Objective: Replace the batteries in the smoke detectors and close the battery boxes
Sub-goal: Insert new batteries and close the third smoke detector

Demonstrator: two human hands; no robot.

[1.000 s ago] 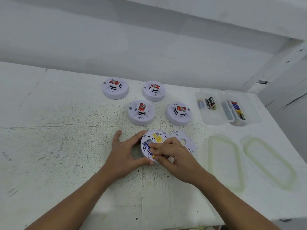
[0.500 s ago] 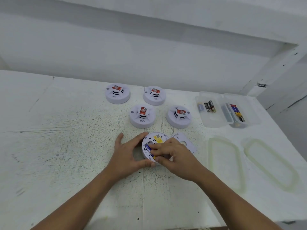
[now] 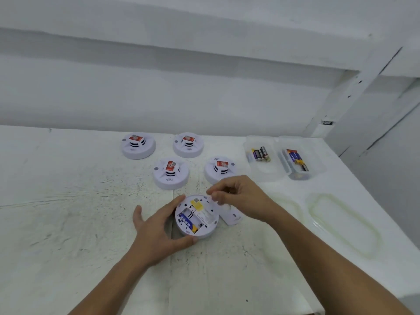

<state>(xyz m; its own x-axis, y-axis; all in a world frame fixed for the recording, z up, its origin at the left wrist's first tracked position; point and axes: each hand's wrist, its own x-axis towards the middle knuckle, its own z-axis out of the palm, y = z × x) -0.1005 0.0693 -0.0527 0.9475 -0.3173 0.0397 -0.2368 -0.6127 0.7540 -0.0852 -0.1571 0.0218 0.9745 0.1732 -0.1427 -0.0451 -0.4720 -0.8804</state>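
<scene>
A white smoke detector (image 3: 205,234) lies upside down on the table with its battery bay uncovered. One blue battery (image 3: 187,222) sits in the bay's left slot; the slot beside it looks bare. My left hand (image 3: 159,228) grips the detector's left rim between thumb and fingers. My right hand (image 3: 241,196) hovers over the far right rim with curled fingers and fingertips close together; I see nothing between them. The white battery cover (image 3: 233,218) lies on the table just right of the detector, partly under my right hand.
Several more smoke detectors (image 3: 170,175) stand right side up behind, each with a red label. Two clear boxes at the back right hold batteries: dark ones (image 3: 260,153) and blue-yellow ones (image 3: 297,161). Two clear lids (image 3: 343,223) lie on the right near the table's edge.
My right hand has lifted off the battery bay and moved up to the far right rim, uncovering the blue battery. My left hand kept its grip on the detector.
</scene>
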